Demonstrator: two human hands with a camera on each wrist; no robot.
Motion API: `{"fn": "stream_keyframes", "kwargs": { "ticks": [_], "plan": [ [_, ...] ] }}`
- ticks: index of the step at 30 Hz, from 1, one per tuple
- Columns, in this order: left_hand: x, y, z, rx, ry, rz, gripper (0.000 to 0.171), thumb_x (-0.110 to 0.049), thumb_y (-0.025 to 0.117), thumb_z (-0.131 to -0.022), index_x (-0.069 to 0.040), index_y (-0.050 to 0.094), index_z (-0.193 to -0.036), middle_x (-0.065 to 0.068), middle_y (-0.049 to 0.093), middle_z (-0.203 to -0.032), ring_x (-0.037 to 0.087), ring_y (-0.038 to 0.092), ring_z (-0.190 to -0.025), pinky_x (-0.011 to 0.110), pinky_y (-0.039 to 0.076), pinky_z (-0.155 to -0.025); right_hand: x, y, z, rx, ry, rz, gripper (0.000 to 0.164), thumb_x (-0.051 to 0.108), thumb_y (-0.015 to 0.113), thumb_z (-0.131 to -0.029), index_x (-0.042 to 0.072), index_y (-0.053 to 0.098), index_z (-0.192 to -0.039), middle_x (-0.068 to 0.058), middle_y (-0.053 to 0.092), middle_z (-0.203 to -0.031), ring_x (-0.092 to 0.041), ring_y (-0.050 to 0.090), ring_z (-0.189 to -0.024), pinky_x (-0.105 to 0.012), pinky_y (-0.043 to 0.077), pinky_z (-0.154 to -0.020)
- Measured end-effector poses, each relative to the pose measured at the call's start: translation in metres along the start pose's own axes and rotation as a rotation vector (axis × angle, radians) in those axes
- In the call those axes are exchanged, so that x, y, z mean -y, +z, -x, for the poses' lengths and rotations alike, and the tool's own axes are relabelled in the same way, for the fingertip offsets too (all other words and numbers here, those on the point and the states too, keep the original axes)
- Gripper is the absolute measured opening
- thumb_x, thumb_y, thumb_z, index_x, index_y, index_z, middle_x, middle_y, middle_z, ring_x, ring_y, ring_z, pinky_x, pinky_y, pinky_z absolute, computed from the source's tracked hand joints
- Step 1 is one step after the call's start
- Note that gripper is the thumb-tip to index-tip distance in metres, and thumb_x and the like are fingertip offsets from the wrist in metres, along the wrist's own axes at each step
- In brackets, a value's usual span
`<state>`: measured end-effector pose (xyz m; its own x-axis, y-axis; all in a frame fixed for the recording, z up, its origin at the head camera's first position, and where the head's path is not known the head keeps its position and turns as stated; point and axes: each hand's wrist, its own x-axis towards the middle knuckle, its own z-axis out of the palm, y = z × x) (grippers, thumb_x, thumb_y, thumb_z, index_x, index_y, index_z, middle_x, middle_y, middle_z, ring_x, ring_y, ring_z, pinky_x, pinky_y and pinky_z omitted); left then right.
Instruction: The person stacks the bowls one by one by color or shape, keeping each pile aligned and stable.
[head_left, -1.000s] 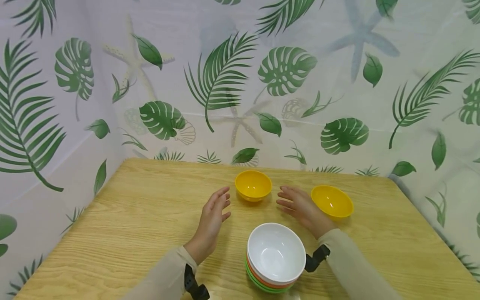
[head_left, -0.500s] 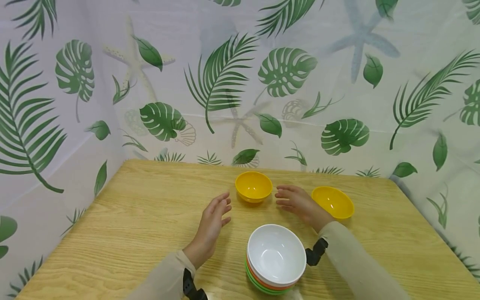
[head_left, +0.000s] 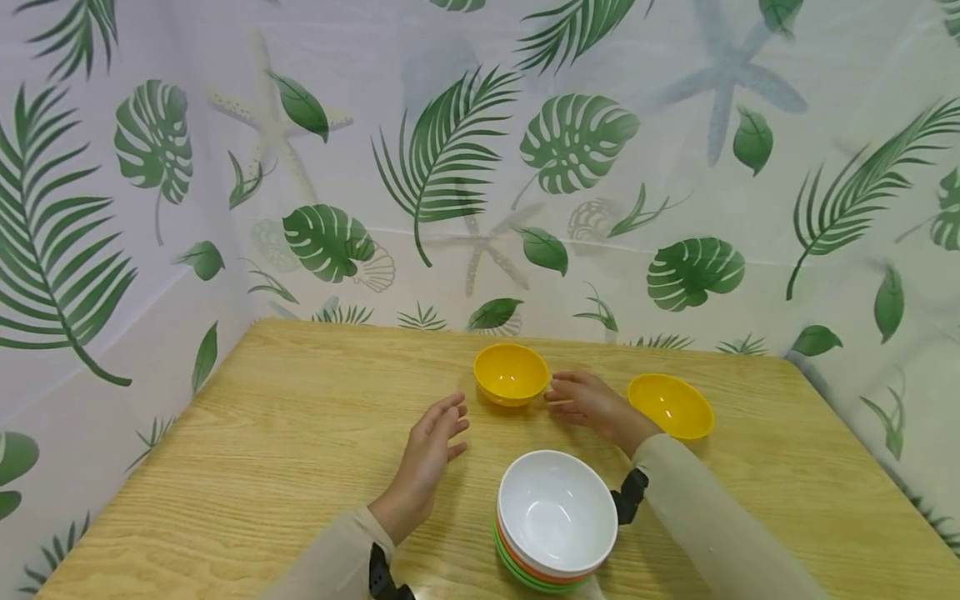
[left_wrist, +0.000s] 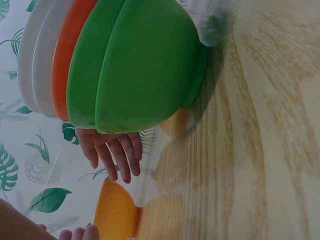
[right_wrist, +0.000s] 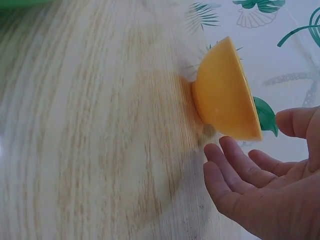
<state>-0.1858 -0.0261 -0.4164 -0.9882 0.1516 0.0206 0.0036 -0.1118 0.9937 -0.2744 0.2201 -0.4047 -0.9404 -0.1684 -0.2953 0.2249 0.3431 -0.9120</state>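
A yellow bowl [head_left: 511, 375] stands upright near the back of the table. At its right side is my right hand [head_left: 596, 407], fingers spread and loosely bent; in the right wrist view the fingertips [right_wrist: 227, 145] lie very close to the bowl's rim, and whether they touch I cannot tell. My left hand [head_left: 423, 462] hovers in front and to the left of that bowl, thumb apart from the fingers, holding nothing. Between my forearms stands a stack of bowls [head_left: 557, 512], white on top, then orange and green, seen from the side in the left wrist view [left_wrist: 145, 65].
Another yellow bowl [head_left: 671, 406] sits behind my right wrist, to the right. The wooden table [head_left: 300, 417] meets a leaf-patterned sheet [head_left: 450, 250] at its back edge. Each wrist wears a black camera mount [head_left: 630, 496].
My right hand has moved a little left, closing on the right side of the middle yellow bowl. My left hand has hardly moved. The bowls stand where they were.
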Motion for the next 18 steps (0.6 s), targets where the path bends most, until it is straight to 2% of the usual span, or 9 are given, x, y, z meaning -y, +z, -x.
{"fn": "stream_keyframes", "kwargs": {
  "ticks": [7, 13, 18],
  "plan": [
    [0.001, 0.001, -0.001, -0.006, -0.001, -0.002, 0.044, -0.029, 0.033, -0.102, -0.005, 0.040, -0.138, 0.018, 0.040, -0.136, 0.030, 0.042, -0.119, 0.042, 0.040, -0.096, -0.002, 0.001, -0.005, 0.044, -0.025, 0.003, 0.055, 0.024, 0.042, -0.100, -0.008, 0.024, -0.141, -0.027, 0.048, -0.126, -0.036, 0.051, -0.111, -0.042, 0.040, -0.096],
    [0.002, 0.000, 0.000, 0.015, -0.004, -0.006, 0.045, -0.029, 0.032, -0.103, -0.004, 0.038, -0.139, 0.019, 0.040, -0.136, 0.031, 0.042, -0.119, 0.043, 0.039, -0.097, -0.001, 0.005, -0.007, 0.029, -0.041, 0.074, 0.049, 0.027, 0.040, -0.101, -0.008, 0.035, -0.135, -0.024, 0.052, -0.123, -0.033, 0.053, -0.107, -0.041, 0.042, -0.094],
    [0.003, 0.000, 0.004, 0.018, -0.017, -0.013, 0.045, -0.030, 0.032, -0.103, -0.005, 0.039, -0.139, 0.020, 0.040, -0.135, 0.032, 0.043, -0.119, 0.044, 0.039, -0.096, -0.003, 0.009, -0.011, 0.001, -0.010, 0.137, 0.045, 0.028, 0.041, -0.100, -0.007, 0.045, -0.128, -0.020, 0.058, -0.115, -0.028, 0.057, -0.100, -0.038, 0.045, -0.090]
  ]
}}
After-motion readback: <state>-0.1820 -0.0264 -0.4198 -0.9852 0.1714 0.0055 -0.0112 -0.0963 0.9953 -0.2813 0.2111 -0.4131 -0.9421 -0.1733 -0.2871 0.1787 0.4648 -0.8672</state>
